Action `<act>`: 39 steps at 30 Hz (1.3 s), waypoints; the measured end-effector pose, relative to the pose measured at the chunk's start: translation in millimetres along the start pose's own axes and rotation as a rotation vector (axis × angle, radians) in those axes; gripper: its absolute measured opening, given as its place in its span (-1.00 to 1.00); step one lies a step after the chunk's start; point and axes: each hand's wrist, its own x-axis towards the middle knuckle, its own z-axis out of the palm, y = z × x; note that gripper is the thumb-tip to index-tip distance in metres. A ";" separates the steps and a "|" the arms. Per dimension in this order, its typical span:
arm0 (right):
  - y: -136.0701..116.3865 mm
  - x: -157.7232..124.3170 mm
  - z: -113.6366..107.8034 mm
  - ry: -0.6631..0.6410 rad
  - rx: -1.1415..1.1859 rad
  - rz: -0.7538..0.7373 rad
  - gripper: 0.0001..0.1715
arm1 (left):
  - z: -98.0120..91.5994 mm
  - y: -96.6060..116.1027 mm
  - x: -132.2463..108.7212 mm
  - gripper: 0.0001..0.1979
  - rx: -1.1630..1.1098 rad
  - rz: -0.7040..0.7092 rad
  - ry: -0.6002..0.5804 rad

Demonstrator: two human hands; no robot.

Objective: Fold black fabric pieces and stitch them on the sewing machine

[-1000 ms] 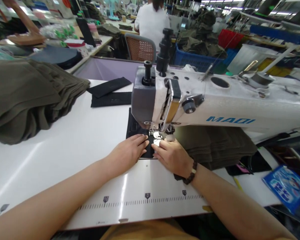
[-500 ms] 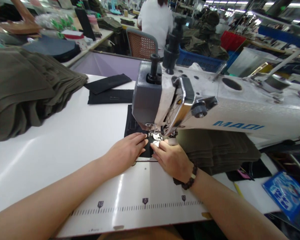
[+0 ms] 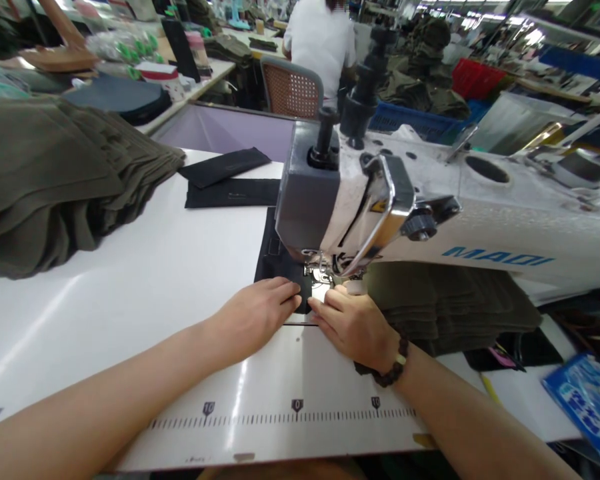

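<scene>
A black fabric piece (image 3: 283, 269) lies beneath the needle area of the sewing machine (image 3: 307, 190). My left hand (image 3: 257, 315) rests flat on its near left part, fingers stretched toward the metal presser foot (image 3: 321, 276). At the fabric's near right edge, my right hand (image 3: 355, 325) has its fingers bent, with thumb and index tips close together on the edge. Both hands' fingertips are just in front of the presser foot. Part of the fabric is hidden by the machine head and my fingers.
Two black strips (image 3: 230, 193) lie behind on the white table (image 3: 205, 247). Olive fabric stacks stand at left (image 3: 55, 180) and under the machine arm (image 3: 450, 300). A blue packet (image 3: 587, 400) lies at right. A person in white (image 3: 317, 47) is beyond, near a chair (image 3: 293, 87).
The view has shifted slightly, so the scene sits a little further right. My left hand has drawn back a little toward me on the fabric. My right hand stays by the presser foot.
</scene>
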 end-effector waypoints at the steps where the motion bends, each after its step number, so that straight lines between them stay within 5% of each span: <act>1: 0.1 0.0 0.0 -0.001 -0.001 0.004 -0.79 | -1.7 0.7 -0.6 -0.78 -0.005 0.015 -0.011; 9: -1.2 3.7 4.5 -0.014 -0.062 0.104 -0.72 | -1.2 -8.9 6.2 -0.75 -0.083 -0.057 -0.092; 39: -1.7 4.1 1.9 -0.045 -0.097 0.127 -0.76 | -5.2 -25.1 27.2 -0.87 0.001 -0.105 -0.070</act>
